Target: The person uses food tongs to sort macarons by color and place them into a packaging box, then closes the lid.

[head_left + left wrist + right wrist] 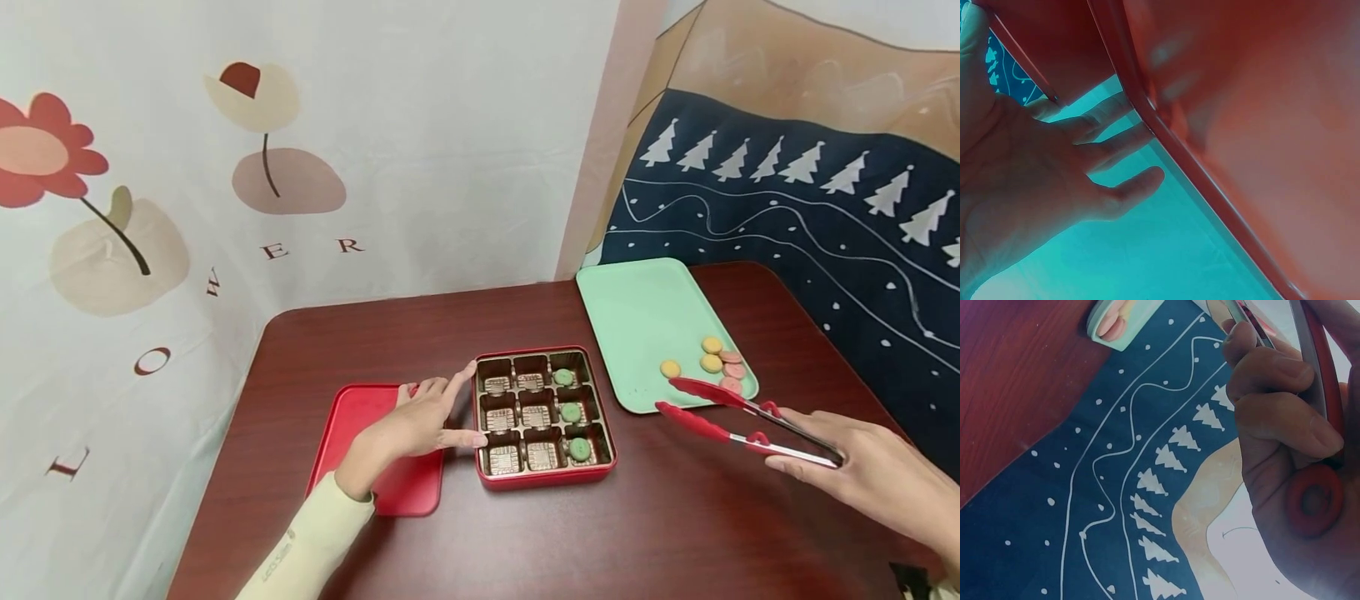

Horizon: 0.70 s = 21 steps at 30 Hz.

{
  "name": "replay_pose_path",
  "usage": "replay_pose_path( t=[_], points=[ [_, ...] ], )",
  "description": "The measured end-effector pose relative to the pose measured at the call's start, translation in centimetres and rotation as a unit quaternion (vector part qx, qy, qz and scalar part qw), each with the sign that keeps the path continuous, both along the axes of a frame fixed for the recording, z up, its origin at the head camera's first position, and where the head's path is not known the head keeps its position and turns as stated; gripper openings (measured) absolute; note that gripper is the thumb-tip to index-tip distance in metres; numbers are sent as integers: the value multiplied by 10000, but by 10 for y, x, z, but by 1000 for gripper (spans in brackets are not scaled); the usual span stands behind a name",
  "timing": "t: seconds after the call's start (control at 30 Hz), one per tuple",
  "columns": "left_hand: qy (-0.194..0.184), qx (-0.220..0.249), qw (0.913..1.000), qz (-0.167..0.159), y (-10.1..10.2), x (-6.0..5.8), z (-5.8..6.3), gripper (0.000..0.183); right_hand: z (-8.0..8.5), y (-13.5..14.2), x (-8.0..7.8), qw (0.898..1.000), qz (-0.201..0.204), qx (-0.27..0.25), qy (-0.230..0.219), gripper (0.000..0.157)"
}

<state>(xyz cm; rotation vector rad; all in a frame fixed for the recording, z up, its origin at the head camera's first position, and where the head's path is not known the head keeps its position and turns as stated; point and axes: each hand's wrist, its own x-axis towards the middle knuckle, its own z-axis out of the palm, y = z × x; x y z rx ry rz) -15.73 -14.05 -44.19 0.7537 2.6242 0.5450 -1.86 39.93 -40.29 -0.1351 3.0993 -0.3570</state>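
A red tin (543, 481) with a gold divided insert stands mid-table. Its right column holds three green macarons (571, 412); the other two columns hold none. My left hand (412, 425) spreads along the tin's left side, index finger at the back corner and thumb on the rim nearer the front. In the left wrist view those fingers (1104, 115) look extended. My right hand (873, 458) grips red-tipped metal tongs (697, 423), curled fingers round the handle in the right wrist view. The tong tips stand apart with nothing between them, by the front edge of a mint-green tray (637, 308).
On the tray's right front part lie yellow macarons (711, 345) and pink macarons (733, 371). A red lid (408, 492) lies on the brown table (540, 542), partly under my left forearm. A printed cloth (450, 125) hangs behind the table.
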Motion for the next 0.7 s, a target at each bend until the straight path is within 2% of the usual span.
replay_pose_path(
  t=[0.17, 0.4, 0.7],
  points=[
    [33, 56, 10000, 10, -2, 1, 1, 115, -3, 2, 0, 9998, 19, -41, 172, 83],
    [83, 142, 9999, -16, -9, 2, 2, 115, -2, 0, -1, 9999, -116, -102, 49, 82],
    [106, 96, 9998, -98, -2, 0, -1, 114, 2, 10, 3, 9986, -167, 251, 442, 78]
  ],
)
